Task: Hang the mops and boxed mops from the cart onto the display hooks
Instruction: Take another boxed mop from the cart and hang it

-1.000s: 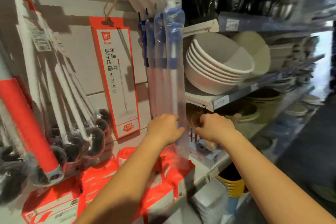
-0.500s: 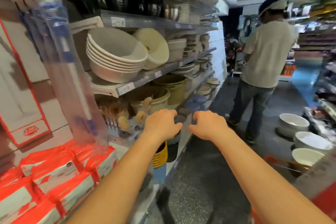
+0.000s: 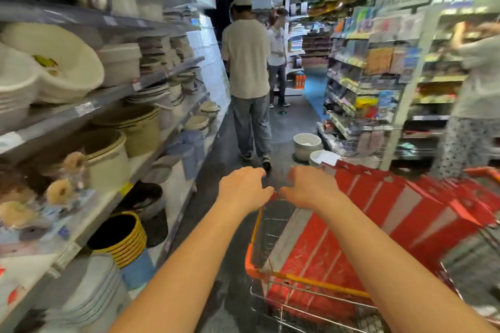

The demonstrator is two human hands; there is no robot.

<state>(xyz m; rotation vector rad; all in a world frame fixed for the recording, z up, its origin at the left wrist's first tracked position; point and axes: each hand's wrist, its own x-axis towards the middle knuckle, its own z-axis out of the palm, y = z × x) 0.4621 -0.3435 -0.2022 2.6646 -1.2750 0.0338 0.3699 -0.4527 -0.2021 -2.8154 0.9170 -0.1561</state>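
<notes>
Several long red-and-white boxed mops lie stacked in the orange-rimmed wire cart at the lower right. My left hand and my right hand are held out side by side above the cart's far left corner. The fingers of both hands are loosely curled and hold nothing. The right hand hovers just over the near ends of the boxes, and the picture is blurred there. No display hooks or hanging mops are in view.
Shelves of basins and bowls line the left side, with yellow-rimmed tubs stacked low down. A person in a beige shirt stands in the aisle ahead, another person beyond. White buckets sit on the floor. A third person is at the right shelf.
My view has swung right from the hanging bagged mops to the aisle and cart. Both hands have let go of the bagged mop and now reach over the cart.
</notes>
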